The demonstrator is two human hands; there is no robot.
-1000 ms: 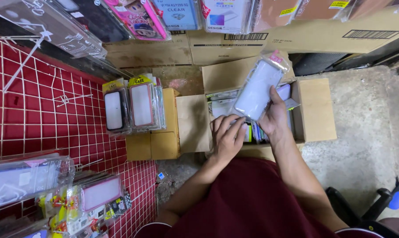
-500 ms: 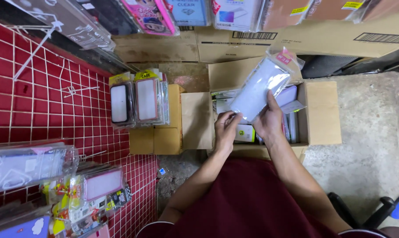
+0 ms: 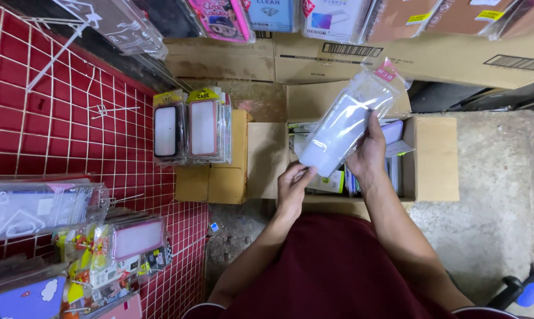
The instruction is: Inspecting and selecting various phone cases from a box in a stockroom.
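while both hands' fingers clamp it, the clear packaged phone case [image 3: 346,121] slants lengthwise up-right over the open box [image 3: 435,156].

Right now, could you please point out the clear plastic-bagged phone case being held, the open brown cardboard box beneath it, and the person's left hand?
Clear plastic-bagged phone case [image 3: 343,127], head view, middle of the bag.
Open brown cardboard box [image 3: 435,156], head view, right flap.
Left hand [image 3: 291,188], head view, back of hand.

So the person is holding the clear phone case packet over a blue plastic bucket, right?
Not quite. In the head view both hands, the right hand and the left hand, hold the clear phone case packet over an open cardboard box full of other packets, not a blue plastic bucket.
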